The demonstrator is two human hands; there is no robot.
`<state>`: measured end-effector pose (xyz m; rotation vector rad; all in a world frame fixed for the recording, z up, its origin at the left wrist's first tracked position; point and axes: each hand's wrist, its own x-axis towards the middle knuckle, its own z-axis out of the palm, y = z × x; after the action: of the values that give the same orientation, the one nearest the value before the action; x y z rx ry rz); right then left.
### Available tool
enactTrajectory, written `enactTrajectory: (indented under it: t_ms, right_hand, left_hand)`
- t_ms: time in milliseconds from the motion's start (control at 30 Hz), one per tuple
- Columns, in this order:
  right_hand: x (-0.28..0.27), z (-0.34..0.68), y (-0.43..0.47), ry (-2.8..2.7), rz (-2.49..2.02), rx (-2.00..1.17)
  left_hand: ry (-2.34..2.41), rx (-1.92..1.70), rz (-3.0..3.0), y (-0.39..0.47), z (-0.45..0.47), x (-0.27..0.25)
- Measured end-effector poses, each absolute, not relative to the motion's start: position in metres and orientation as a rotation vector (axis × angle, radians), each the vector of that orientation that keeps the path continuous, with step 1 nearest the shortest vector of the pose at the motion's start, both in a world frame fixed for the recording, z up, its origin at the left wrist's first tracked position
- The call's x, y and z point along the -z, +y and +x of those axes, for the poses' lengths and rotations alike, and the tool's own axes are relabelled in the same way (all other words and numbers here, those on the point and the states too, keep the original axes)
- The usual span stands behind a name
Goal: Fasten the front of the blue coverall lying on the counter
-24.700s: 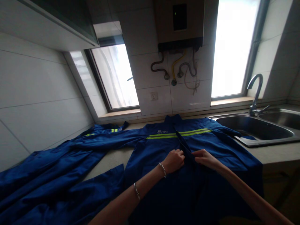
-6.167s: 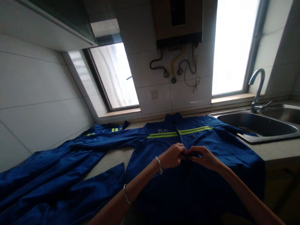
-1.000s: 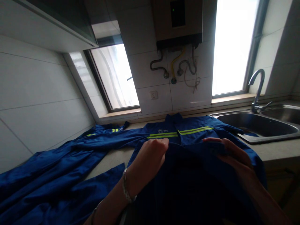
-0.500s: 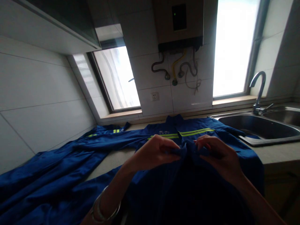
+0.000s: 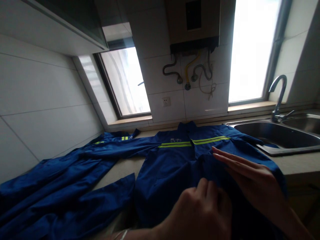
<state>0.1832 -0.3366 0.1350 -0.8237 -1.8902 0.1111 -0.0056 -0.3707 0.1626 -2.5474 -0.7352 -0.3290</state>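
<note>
A blue work jacket point(image 5: 167, 166) with yellow-green reflective stripes across its chest lies spread on the counter, collar toward the wall. Over its lower front, my left hand point(image 5: 202, 208) is closed with curled fingers and seems to grip the jacket's cloth; the fingertips are hidden. To the right, my right hand point(image 5: 252, 181) rests against the jacket front with its fingers stretched out. The jacket's lower part near me is dark and hard to make out.
More blue garments point(image 5: 72, 180) lie on the counter point(image 5: 127, 166) at the left. A steel sink point(image 5: 265, 133) with a faucet point(image 5: 278, 96) is at the right. A water heater point(image 5: 193, 23) hangs on the wall, with pipes below it.
Both hands were pinching the front edges up near the jacket's middle. My left hand has moved down toward me and curled; my right hand has shifted right and straightened its fingers.
</note>
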Motion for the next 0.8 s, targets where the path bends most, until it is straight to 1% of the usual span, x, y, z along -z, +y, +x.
enactTrajectory:
  t_ms: [67,167,300,433,600,700,800]
  right_hand:
    - [-0.136,0.185,-0.34,-1.971,-0.829,-0.101]
    - [-0.137,0.185,-0.345,-1.999,-0.861,-0.154]
    - [-0.14,0.18,-0.349,-1.965,-0.95,-0.319]
    - [-0.144,0.182,-0.346,-2.025,-0.905,-0.477]
    - [-0.147,0.192,-0.336,-2.074,-0.804,-0.667]
    - [-0.15,0.195,-0.333,-2.202,-0.65,-0.751]
    - [-0.15,0.196,-0.34,-2.291,-0.58,-0.768]
  left_hand:
    - [-0.642,0.485,-2.398,-0.373,0.0,-0.15]
    - [-0.537,0.555,-2.277,-0.376,-0.001,-0.146]
    - [-0.494,0.519,-2.186,-0.378,-0.01,-0.16]
    - [-0.488,0.428,-2.244,-0.372,-0.016,-0.174]
    - [-0.239,0.378,-2.349,-0.359,-0.018,-0.184]
    - [-0.242,0.313,-2.383,-0.366,-0.015,-0.178]
    - [-0.287,0.265,-2.411,-0.381,-0.014,-0.152]
